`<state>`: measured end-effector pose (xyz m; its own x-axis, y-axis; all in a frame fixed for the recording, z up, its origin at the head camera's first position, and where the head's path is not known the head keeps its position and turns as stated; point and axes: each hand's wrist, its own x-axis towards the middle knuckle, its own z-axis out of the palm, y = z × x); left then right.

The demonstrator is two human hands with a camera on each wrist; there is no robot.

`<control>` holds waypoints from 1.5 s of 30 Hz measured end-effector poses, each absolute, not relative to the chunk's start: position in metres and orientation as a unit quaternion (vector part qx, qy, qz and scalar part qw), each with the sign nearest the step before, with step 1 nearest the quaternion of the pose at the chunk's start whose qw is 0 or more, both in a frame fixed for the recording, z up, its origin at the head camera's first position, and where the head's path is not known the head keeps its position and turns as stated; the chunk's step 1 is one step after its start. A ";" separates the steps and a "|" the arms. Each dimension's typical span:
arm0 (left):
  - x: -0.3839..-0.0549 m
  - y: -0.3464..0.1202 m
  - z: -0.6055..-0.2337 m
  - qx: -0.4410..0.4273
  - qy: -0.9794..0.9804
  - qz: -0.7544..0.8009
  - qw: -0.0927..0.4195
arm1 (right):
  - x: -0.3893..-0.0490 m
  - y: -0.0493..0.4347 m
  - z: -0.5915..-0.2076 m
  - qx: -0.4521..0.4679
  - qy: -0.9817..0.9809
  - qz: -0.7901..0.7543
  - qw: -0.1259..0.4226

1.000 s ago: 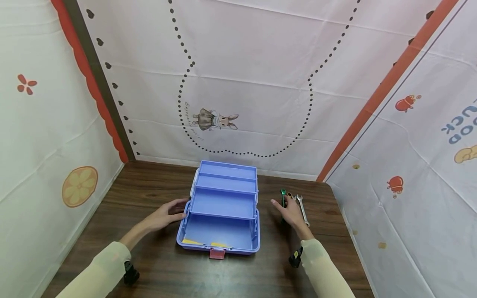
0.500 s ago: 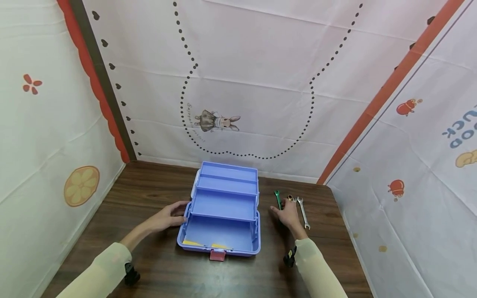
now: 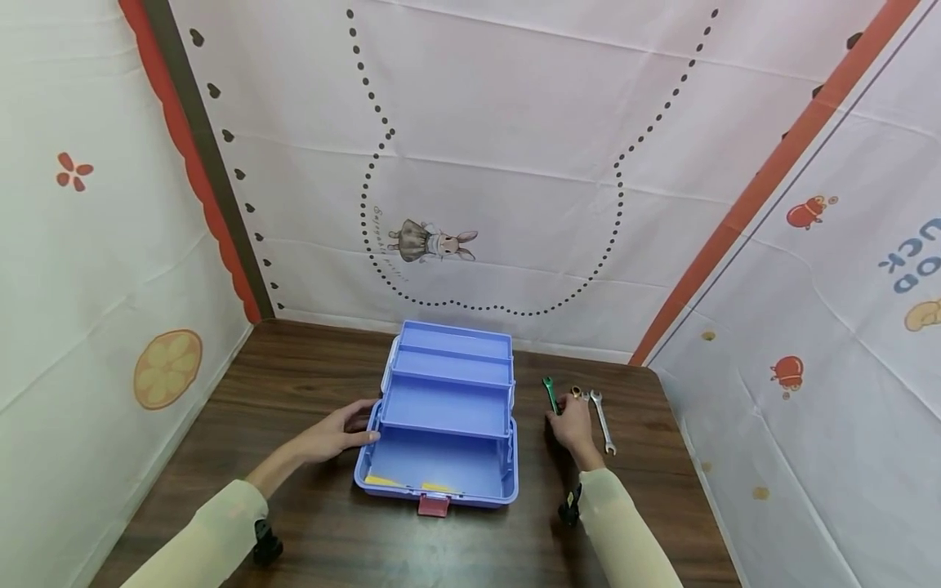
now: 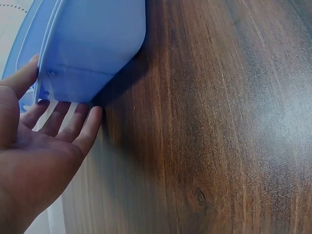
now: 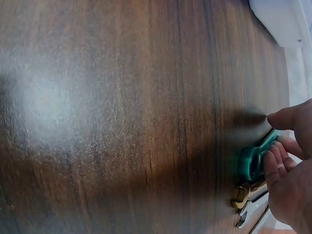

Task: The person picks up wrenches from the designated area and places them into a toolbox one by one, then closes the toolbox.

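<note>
An opened blue toolbox (image 3: pixel 441 459) with stepped trays stands on the table. My left hand (image 3: pixel 328 438) holds its left side. In the left wrist view the thumb reaches over the rim of the toolbox (image 4: pixel 92 48), with the fingers against the outer wall. My right hand (image 3: pixel 573 423) is at a green combination wrench (image 3: pixel 549 390), lying leftmost in a row of wrenches. In the right wrist view, thumb and curled fingers are on either side of the green wrench (image 5: pixel 253 161); its ring end shows, part of the shaft is hidden.
Right of the hand lie a silver wrench (image 3: pixel 604 425), a gold-ended wrench (image 3: pixel 576 392) and another silver one, partly hidden. Two yellow pieces (image 3: pixel 439 488) lie inside the toolbox front, above a red latch (image 3: pixel 433 506). Printed cloth walls (image 3: pixel 507 204) enclose the wooden table (image 3: pixel 309 506).
The green wrench's far end has swung left, apart from the others. My right thumb has drawn in towards the wrench. My left thumb has moved over the toolbox rim.
</note>
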<state>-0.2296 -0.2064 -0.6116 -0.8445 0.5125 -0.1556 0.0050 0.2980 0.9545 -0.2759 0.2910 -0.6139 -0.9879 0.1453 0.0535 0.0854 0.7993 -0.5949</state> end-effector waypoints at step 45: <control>-0.227 -0.208 -0.607 0.164 0.795 0.540 0.223 | -0.275 0.283 -0.621 -0.059 -0.945 0.317 0.061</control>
